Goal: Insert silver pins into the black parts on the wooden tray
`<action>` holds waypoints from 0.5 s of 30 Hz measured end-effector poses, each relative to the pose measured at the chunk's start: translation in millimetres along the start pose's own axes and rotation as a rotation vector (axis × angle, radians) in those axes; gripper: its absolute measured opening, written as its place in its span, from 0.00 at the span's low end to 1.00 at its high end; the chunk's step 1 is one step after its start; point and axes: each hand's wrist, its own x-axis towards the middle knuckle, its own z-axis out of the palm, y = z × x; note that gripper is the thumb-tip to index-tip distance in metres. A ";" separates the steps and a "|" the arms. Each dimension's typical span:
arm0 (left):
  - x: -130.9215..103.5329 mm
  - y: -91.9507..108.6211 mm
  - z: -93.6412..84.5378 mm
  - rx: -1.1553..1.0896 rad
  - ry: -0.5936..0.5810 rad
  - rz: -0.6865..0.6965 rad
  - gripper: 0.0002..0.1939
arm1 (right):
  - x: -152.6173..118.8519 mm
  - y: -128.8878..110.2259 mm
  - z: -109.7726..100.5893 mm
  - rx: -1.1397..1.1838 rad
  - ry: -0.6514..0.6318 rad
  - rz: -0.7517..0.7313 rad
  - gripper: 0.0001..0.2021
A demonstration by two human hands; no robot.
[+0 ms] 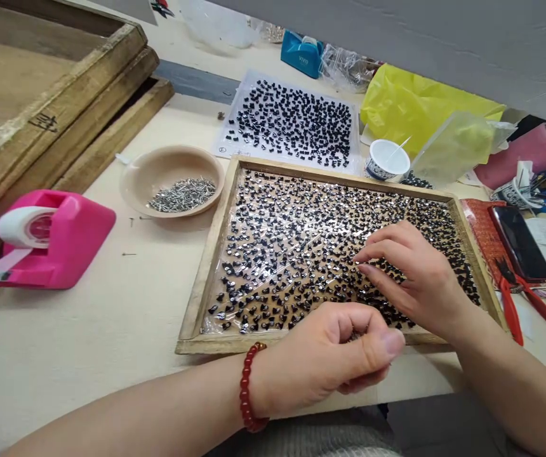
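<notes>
A wooden-framed tray [205, 270] holds rows of small black pieces with shiny tops. Over its right half is my right hand [411, 273], thumb and index fingertips pinched together low above the pieces; anything between them is too small to make out. My left hand [325, 355], with a red bead bracelet [249, 387] at the wrist, is curled closed over the tray's front edge. Something small and metallic shows inside its fist, too hidden to name. A beige bowl [134, 181] of small metal pins [183, 194] sits beyond the tray's left side.
Behind the tray lies a white sheet [232, 143] with black pieces, beside a small cup [387, 160]. A pink tape dispenser [80, 235] and stacked wooden frames [125, 57] are at left. Red-handled pliers [511, 311] and a phone [522, 241] lie at right.
</notes>
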 end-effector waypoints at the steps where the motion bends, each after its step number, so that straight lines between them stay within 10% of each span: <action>1: -0.8 0.0 0.3 0.027 -0.028 -0.003 0.19 | 6.6 -3.9 2.4 0.008 -0.027 -0.023 0.02; 15: -1.0 -1.0 -1.9 0.106 -0.099 -0.017 0.18 | 48.3 -15.4 31.2 -0.116 -0.305 -0.056 0.04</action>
